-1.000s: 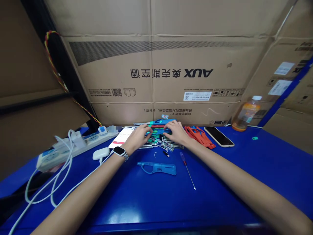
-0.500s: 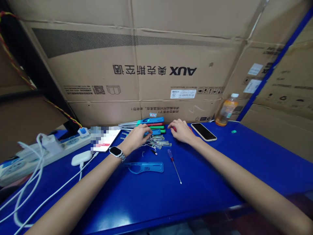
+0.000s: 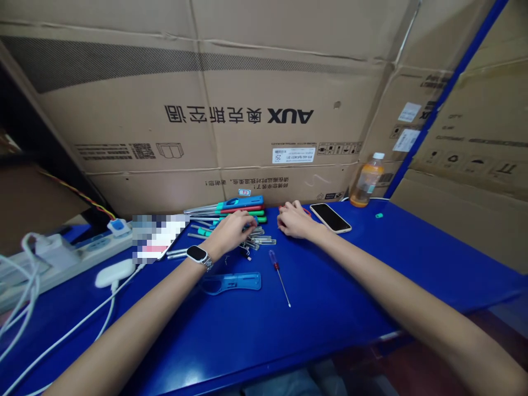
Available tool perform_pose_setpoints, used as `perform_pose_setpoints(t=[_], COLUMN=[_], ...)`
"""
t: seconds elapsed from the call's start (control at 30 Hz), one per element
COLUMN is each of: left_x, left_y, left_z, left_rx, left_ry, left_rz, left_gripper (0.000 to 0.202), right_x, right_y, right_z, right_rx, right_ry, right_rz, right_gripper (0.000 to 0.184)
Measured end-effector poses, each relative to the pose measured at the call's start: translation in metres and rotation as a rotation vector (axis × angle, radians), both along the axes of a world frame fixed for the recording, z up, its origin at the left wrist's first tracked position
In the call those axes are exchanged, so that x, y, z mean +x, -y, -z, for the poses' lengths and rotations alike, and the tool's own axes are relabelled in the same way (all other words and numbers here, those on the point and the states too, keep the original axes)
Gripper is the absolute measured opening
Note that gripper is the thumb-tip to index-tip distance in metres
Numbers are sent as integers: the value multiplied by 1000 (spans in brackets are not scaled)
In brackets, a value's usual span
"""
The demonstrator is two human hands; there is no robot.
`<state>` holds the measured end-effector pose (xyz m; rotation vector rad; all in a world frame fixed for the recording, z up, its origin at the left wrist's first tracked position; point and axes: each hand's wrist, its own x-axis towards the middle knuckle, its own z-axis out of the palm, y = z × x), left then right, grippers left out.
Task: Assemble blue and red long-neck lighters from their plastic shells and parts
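My left hand (image 3: 231, 230), with a watch on its wrist, is curled over a pile of lighter parts beside several long-nosed lighters (image 3: 247, 201). Its fingertips are pressed together, and what they hold is hidden. Clear plastic pieces (image 3: 267, 240) and thin wires lie just under and right of these fingers. My right hand (image 3: 296, 220) is closed low over the table, left of a phone (image 3: 331, 218). Bits of something red show around its fingers, too covered to name. Nearer to me lie a blue translucent casing half (image 3: 243, 281) and a screwdriver (image 3: 279, 275) with a purple-red handle.
A drink bottle (image 3: 367, 180) stands at the back right, with a small green piece (image 3: 379, 215) near it. On the left are a power strip (image 3: 91, 247), white cables, a white earbud-like case (image 3: 114, 273) and a tablet-like screen (image 3: 175, 231). Cardboard (image 3: 247, 71) walls the back.
The view has swung right, so the scene sits further left. My left hand has shifted slightly right over the parts. My right hand's fingers have curled lower; it stays beside the phone.
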<state>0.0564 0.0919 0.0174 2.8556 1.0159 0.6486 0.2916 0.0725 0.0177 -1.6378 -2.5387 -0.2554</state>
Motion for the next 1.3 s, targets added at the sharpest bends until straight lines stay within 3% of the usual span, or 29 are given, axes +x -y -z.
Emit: perform_pose_setpoints(t=[0.13, 0.23, 0.33, 0.43, 0.63, 0.9, 1.1, 1.3], left_x=[-32, -62, -86, -99, -101, -97, -92, -82], left_y=[15, 25, 30, 30, 27, 23, 17, 20], left_z=[-1, 3, 10, 18, 23, 21, 20, 17], left_rx=[11, 6, -5, -37, -50, 25, 64, -42], left_ry=[58, 93, 111, 120, 31, -30, -139, -75], left_rz=[-41, -70, -113, -126, -98, -153, -142, -153], left_gripper=[17, 20, 22, 24, 18, 18, 18, 11], right_x=[-15, -40, -64, -75, -72, -88, -80, -77], right_y=[18, 42, 59, 61, 52, 45, 40, 36], right_z=[-5, -6, -4, 2, 4, 11, 11, 19], right_rx=[5, 3, -81, -98, -35, 21, -21, 5], right_ry=[-66, -276, -285, -250, -359, -309, -359, -432], right_rz=[-48, -160, -285, -316, -233, -101, 4, 10], right_gripper=[16, 13, 11, 11, 9, 18, 14, 15])
